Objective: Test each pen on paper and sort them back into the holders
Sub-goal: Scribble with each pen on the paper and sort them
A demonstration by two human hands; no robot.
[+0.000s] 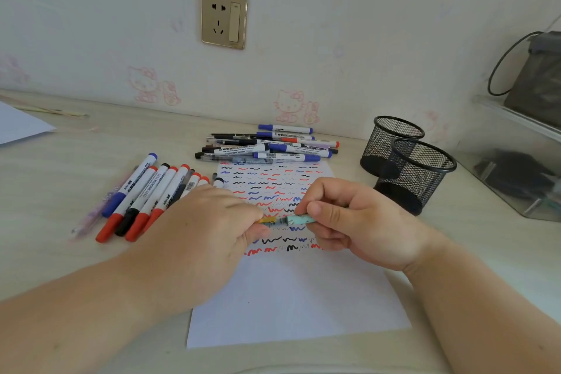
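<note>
A white sheet of paper (291, 297) lies in front of me, its upper half covered with red, blue and black squiggles. Over the squiggles I hold a small teal pen (299, 218) level. My right hand (355, 222) grips its barrel. My left hand (209, 231) pinches the yellow end (267, 219), which may be the cap. A row of red, black and blue capped markers (142, 197) lies to the left. Another heap of markers and pens (267, 146) lies behind the paper. Two black mesh holders (416, 173) stand at the right; nothing shows inside them.
A wall with a gold socket plate (224, 18) runs behind the desk. At the far right are a clear plastic box (516, 167) and a dark bag (540, 79). Another white sheet (18, 124) and a thin stick lie at the far left.
</note>
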